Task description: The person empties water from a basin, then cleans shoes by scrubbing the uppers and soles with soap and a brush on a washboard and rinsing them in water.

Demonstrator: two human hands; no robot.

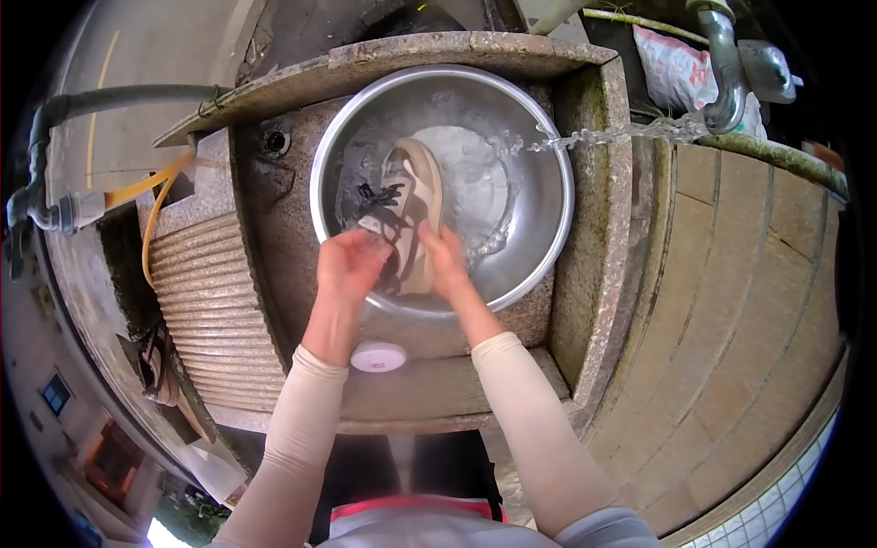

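A brown and cream sneaker (422, 187) with dark laces (382, 196) is tilted over the metal basin (541, 242), its toe pointing away from me. My right hand (444, 258) grips the sole side near the heel. At the shoe's opening, my left hand (352, 263) has its fingers closed by the tongue; the fingertips are partly hidden. Water lies in the basin beneath the shoe, stirred up with bubbles. From the metal tap (724, 82) at upper right, a stream of water (630, 133) runs into the basin.
The basin sits in a stone sink (594, 219) with raised walls. A ribbed washboard (215, 315) is at left, with another shoe (160, 370) beyond it. A pale round object (378, 356) lies below my left hand. Another tap (32, 205) with a yellow hose (151, 187) stands far left.
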